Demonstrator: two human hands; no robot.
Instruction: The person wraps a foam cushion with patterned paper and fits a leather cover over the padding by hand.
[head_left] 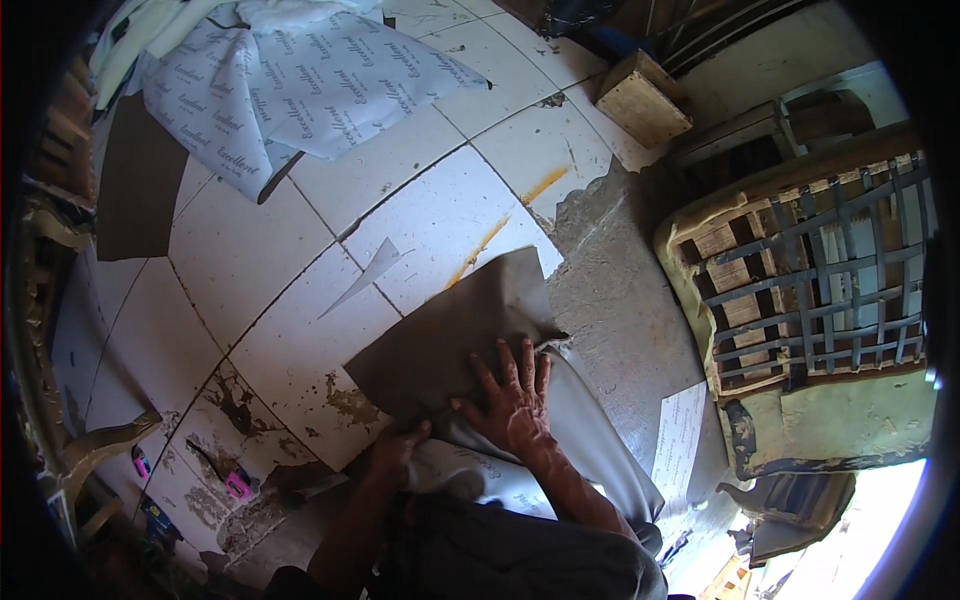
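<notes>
A grey-brown sheet of leatherette [430, 355] lies on the floor in front of me, part of it folded back near my lap so its pale printed backing [450, 468] shows. My right hand [515, 400] presses flat on the sheet with the fingers spread. At the sheet's near left edge, my left hand [400, 445] is closed, its thumb on top and the other fingers mostly hidden. Beyond the sheet, a thin pale pointed offcut [368, 275] rests on the tiles.
More printed-backed material [330, 85] is heaped at the far left, beside a dark brown piece [140, 180]. A pink-handled tool [238, 484] lies at lower left. On the right stand a webbed seat frame [820, 270] and a wooden block [645, 105]. The white tiles [270, 260] are cracked.
</notes>
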